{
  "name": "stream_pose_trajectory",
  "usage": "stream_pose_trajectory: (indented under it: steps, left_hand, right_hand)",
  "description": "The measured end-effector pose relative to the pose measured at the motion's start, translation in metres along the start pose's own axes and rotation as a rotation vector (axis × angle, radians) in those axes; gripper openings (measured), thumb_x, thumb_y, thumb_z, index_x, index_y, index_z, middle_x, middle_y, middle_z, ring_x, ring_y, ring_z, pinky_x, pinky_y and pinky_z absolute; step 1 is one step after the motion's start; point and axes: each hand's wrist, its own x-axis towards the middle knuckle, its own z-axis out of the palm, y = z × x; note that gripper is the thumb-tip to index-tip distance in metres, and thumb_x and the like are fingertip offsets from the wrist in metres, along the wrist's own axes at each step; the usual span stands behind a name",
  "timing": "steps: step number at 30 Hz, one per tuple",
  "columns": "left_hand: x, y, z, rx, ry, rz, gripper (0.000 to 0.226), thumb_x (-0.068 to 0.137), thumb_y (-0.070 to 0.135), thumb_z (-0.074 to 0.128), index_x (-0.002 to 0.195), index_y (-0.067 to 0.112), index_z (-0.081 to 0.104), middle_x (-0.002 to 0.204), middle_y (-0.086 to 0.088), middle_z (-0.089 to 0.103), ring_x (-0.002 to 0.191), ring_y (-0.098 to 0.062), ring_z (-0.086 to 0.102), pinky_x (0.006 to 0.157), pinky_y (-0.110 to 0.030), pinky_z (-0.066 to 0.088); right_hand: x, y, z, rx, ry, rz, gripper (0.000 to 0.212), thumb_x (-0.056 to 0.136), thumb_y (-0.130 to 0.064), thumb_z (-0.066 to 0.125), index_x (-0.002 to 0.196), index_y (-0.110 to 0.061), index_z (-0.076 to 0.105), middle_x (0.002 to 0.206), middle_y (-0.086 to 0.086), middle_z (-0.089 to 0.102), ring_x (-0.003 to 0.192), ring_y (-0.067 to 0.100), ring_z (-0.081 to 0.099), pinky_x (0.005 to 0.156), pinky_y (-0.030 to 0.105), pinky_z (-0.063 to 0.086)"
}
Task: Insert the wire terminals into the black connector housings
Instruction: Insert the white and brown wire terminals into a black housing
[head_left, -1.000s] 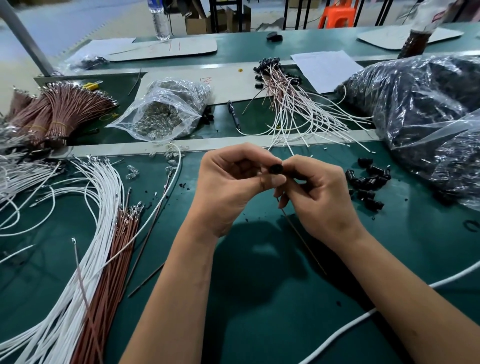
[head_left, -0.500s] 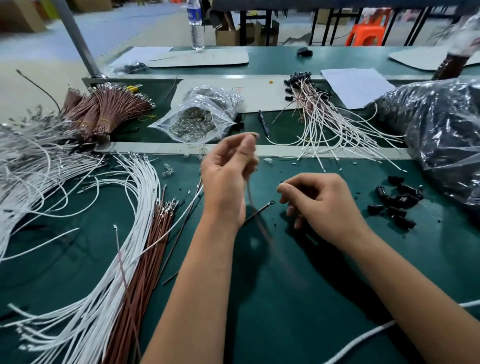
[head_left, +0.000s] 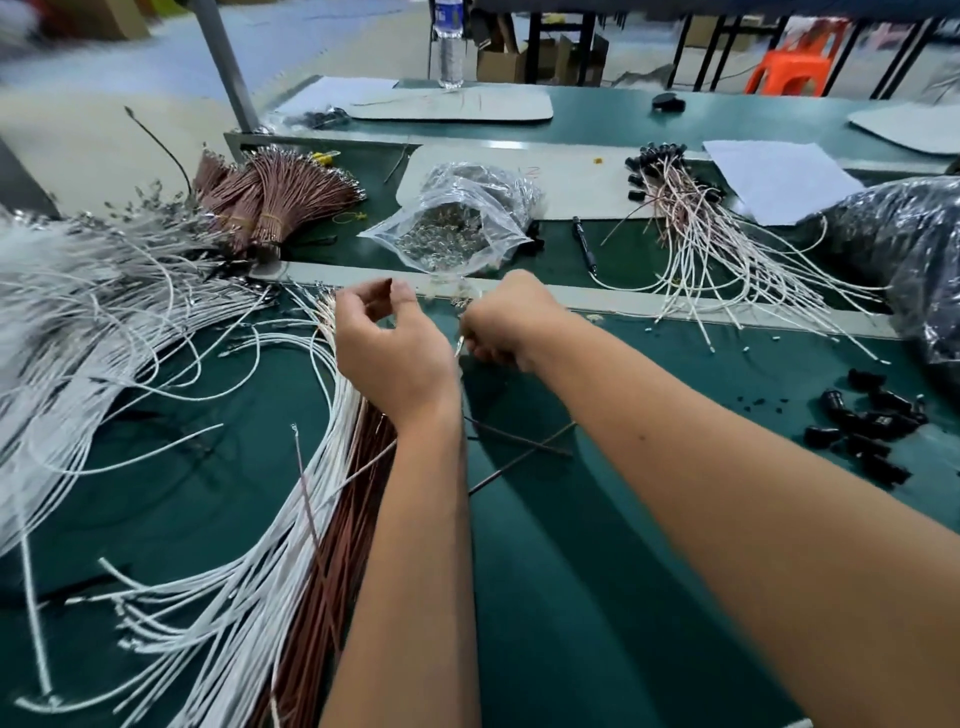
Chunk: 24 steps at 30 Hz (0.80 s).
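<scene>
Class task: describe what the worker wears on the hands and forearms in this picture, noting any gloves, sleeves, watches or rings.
Nothing is worn. The left hand and right hand are bare, with no gloves. Both forearms are uncovered as far as the frame shows, with no sleeve edge in view. No watch, bracelet or ring is visible, though the fingers are slightly blurred.

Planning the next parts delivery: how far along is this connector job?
Done: a batch of wires fitted with black housings lies across the far strip. In hand: the right hand grips a wire end near the white wires; what the left hand holds is unclear. Left: large piles of white and brown wires and loose housings remain, so most work is ahead.
</scene>
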Motion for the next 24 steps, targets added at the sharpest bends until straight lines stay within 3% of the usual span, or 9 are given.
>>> stream_pose_trajectory:
  steps: [3,5,7,9,13,17,19,21,24]
  left_hand:
    - [-0.005,0.004,0.004,0.026,-0.227,0.068,0.005,0.097,0.019,0.066,0.094,0.015,0.064,0.088,0.004,0.067,0.077,-0.009,0.063,0.074,-0.018,0.051]
    - [-0.011,0.009,0.006,-0.03,-0.433,0.114,0.004,0.098,0.018,0.066,0.096,0.014,0.065,0.085,0.0,0.071,0.074,-0.01,0.068,0.07,-0.028,0.056]
    - [-0.018,0.014,0.006,-0.099,-0.661,0.173,0.004,0.098,0.016,0.066,0.097,0.012,0.065,0.081,-0.005,0.074,0.058,-0.003,0.062,0.055,-0.023,0.048]
    - [-0.025,0.016,0.008,-0.164,-0.878,0.176,0.006,0.096,0.013,0.068,0.097,0.008,0.066,0.077,-0.009,0.075,0.049,0.002,0.053,0.051,-0.017,0.04]
    - [-0.042,0.018,0.014,-0.279,-1.173,-0.013,0.004,0.092,0.006,0.071,0.091,0.009,0.07,0.073,-0.008,0.072,0.043,-0.002,0.041,0.045,-0.013,0.032]
    - [-0.069,0.018,0.029,-0.392,-1.18,-0.29,0.008,0.093,0.004,0.069,0.089,0.011,0.068,0.07,-0.005,0.069,0.045,-0.009,0.029,0.042,-0.016,0.026]
    - [-0.081,0.015,0.036,-0.381,-1.095,-0.333,0.008,0.093,0.004,0.068,0.089,0.011,0.068,0.07,-0.005,0.069,0.042,-0.007,0.03,0.04,-0.015,0.026]
    - [-0.087,0.011,0.041,-0.355,-1.023,-0.314,0.009,0.093,0.004,0.069,0.088,0.012,0.068,0.071,-0.006,0.07,0.039,-0.004,0.033,0.04,-0.014,0.028]
    - [-0.093,0.006,0.046,-0.288,-0.993,-0.226,0.006,0.092,0.005,0.071,0.091,0.01,0.067,0.075,-0.008,0.069,0.043,0.001,0.047,0.048,-0.013,0.037]
  right_hand:
    - [-0.012,-0.009,-0.033,0.206,0.071,-0.13,0.013,0.092,-0.002,0.061,0.08,-0.001,0.061,0.068,0.013,0.062,0.04,0.014,0.053,0.037,0.022,0.037]
    - [-0.021,-0.018,-0.066,0.303,0.158,-0.261,0.013,0.098,-0.007,0.06,0.086,-0.003,0.062,0.074,0.01,0.063,0.042,0.009,0.052,0.037,0.022,0.038]
    - [-0.026,-0.023,-0.101,0.419,0.263,-0.328,0.017,0.099,-0.008,0.058,0.082,-0.008,0.058,0.073,0.007,0.06,0.043,0.008,0.051,0.037,0.02,0.037]
    - [-0.026,-0.021,-0.136,0.561,0.36,-0.322,0.02,0.099,-0.006,0.056,0.079,-0.01,0.054,0.067,0.004,0.056,0.044,0.009,0.05,0.037,0.021,0.034]
    - [-0.022,0.002,-0.189,0.792,0.416,-0.225,0.024,0.101,-0.005,0.052,0.078,-0.013,0.049,0.066,0.002,0.05,0.043,0.007,0.046,0.039,0.018,0.03]
    - [-0.032,0.039,-0.203,0.848,0.394,-0.162,0.029,0.105,-0.025,0.058,0.081,-0.012,0.05,0.062,-0.001,0.051,0.046,0.009,0.049,0.042,0.017,0.036]
    - [-0.046,0.063,-0.196,0.655,0.324,-0.054,0.043,0.106,-0.043,0.053,0.079,-0.01,0.057,0.064,0.002,0.055,0.046,0.01,0.049,0.04,0.019,0.037]
    - [-0.064,0.088,-0.18,0.399,0.139,0.023,0.053,0.103,-0.051,0.053,0.08,-0.005,0.066,0.066,0.005,0.058,0.046,0.01,0.047,0.036,0.018,0.034]
    - [-0.093,0.117,-0.151,0.261,-0.135,0.0,0.051,0.084,-0.053,0.07,0.085,-0.002,0.075,0.062,0.002,0.057,0.046,0.008,0.045,0.034,0.016,0.029]
